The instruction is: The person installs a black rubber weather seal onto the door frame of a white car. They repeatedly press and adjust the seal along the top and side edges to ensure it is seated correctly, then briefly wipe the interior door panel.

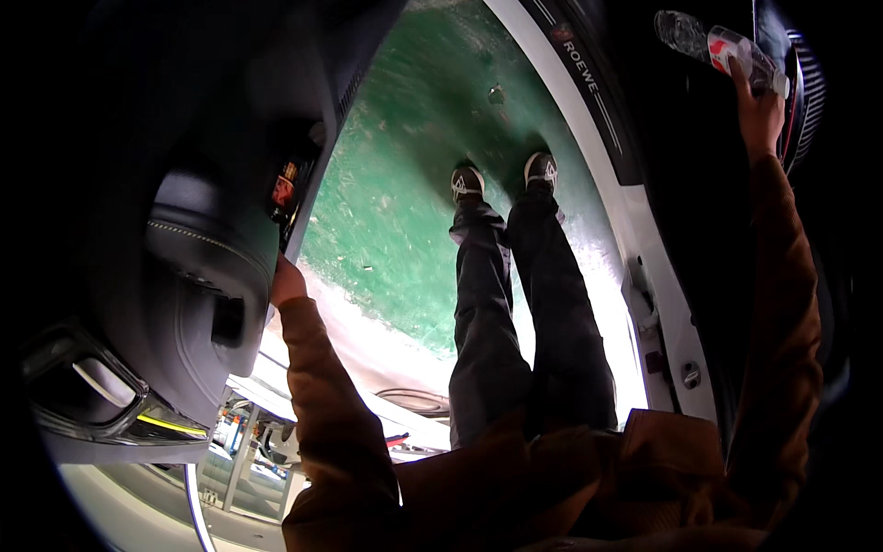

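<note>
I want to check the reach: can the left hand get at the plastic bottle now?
Probably not. The left hand rests on the open car door, while the right hand holds the plastic bottle on the far side.

left hand (287, 281) partly hidden behind the dark car door (198, 267), its grip not discernible; plastic bottle (722, 46) in the right hand (759, 106) fades into shadow; cabin interior too dark to resolve.

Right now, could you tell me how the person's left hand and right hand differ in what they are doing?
The left hand rests low against the open car door's black inner panel, holding nothing visible; the right hand is raised high, gripping a clear plastic bottle. The left arm is bent, the right stretched out. Both wear brown sleeves.
</note>
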Motion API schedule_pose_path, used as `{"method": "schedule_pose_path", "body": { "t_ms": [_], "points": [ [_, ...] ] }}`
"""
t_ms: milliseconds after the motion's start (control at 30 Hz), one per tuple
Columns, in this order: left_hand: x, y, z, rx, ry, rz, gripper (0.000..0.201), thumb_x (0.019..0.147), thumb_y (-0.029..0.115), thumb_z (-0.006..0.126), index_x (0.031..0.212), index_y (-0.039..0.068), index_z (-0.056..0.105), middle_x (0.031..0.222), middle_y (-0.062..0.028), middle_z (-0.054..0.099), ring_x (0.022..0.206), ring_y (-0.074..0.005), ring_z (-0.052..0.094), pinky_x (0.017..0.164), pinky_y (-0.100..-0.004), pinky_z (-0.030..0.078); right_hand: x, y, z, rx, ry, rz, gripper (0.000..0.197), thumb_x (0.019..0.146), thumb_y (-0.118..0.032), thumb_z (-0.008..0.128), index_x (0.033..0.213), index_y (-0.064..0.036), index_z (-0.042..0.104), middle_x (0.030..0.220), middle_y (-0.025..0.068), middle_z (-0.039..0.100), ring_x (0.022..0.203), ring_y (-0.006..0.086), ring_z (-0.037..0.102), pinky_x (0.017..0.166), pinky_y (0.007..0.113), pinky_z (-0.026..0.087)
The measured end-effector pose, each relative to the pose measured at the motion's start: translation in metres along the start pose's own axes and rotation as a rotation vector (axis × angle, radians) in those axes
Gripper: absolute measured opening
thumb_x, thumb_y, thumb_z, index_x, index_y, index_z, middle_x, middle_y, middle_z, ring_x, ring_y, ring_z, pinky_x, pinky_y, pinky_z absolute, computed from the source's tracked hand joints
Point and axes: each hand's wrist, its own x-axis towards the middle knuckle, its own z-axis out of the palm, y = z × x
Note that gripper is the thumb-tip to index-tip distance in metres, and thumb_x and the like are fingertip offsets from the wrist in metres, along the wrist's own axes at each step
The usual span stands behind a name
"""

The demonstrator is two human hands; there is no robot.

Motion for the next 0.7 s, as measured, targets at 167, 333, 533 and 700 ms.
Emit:
{"method": "schedule_pose_path", "body": {
  "t_ms": [167,333,533,700],
  "points": [
    [-0.035,0.144,-0.044,-0.332,0.155,0.092,0.04,0.109,0.012,0.056,0.145,-0.007,0.059,0.146,-0.0245,0.062,0.135,-0.035,0.06,0.113,-0.0389,0.047,0.003,0.02,0.0,-0.083,-0.028,0.003,0.062,0.093,-0.061,0.074,0.127,-0.008,0.074,0.111,0.0122,0.08,0.099,0.0284,0.076,0.086,0.041,0.058],
    [-0.062,0.199,-0.038,-0.529,0.211,0.112,0.046,0.102,-0.003,0.055,0.149,-0.005,0.056,0.153,-0.0227,0.056,0.142,-0.0382,0.054,0.117,-0.0441,0.045,0.006,0.021,0.006,-0.082,0.024,-0.054,0.063,0.093,-0.061,0.075,0.126,-0.0075,0.074,0.107,0.0112,0.08,0.096,0.0278,0.076,0.084,0.04,0.058],
    [-0.088,0.296,-0.026,-0.851,-0.044,0.271,0.048,0.095,-0.006,0.056,0.142,-0.003,0.059,0.151,-0.0214,0.057,0.143,-0.0379,0.053,0.12,-0.0449,0.042,0.001,-0.002,-0.004,-0.108,-0.036,0.03,0.061,0.093,-0.057,0.077,0.128,-0.0072,0.073,0.108,0.0102,0.079,0.087,0.0229,0.076,0.081,0.039,0.059],
    [-0.091,0.386,0.022,-1.172,-0.273,-0.013,0.036,0.107,0.007,0.061,0.142,-0.001,0.061,0.146,-0.0155,0.063,0.135,-0.0291,0.06,0.115,-0.0389,0.045,0.001,-0.003,-0.004,-0.053,-0.099,-0.09,0.049,0.095,-0.046,0.08,0.121,-0.0053,0.073,0.108,0.0133,0.078,0.096,0.0223,0.076,0.081,0.037,0.061]
  ]
}}
